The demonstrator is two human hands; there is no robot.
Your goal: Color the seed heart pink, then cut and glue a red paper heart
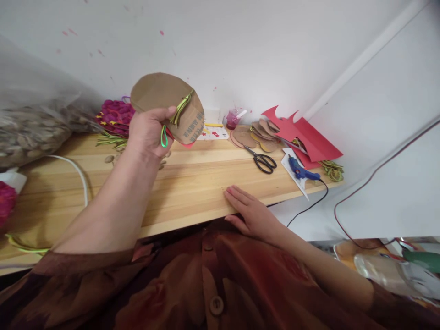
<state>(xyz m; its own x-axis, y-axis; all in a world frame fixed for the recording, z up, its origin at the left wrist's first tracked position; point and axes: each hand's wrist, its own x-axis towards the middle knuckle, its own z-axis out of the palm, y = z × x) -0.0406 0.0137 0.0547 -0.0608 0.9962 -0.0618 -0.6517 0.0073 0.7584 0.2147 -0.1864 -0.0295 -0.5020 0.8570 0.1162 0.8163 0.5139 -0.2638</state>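
Note:
My left hand is raised over the back of the table, its thumb and fingers closed on a rounded cardboard piece. Printed characters show near the cardboard's right edge. A bundle of yellow-green cords lies across its face by my thumb. A bright green loop hangs below my fingers, and a bit of red peeks out under the cardboard. My right hand rests at the table's front edge, fingers stretched out flat and holding nothing. Black-handled scissors lie beyond it.
On the wooden table, a blue glue gun with a black cable lies at right, beside red paper and stacked cardboard pieces. A plastic cup stands against the wall. A purple decorated piece and a bag of nutshell-like pieces are at left.

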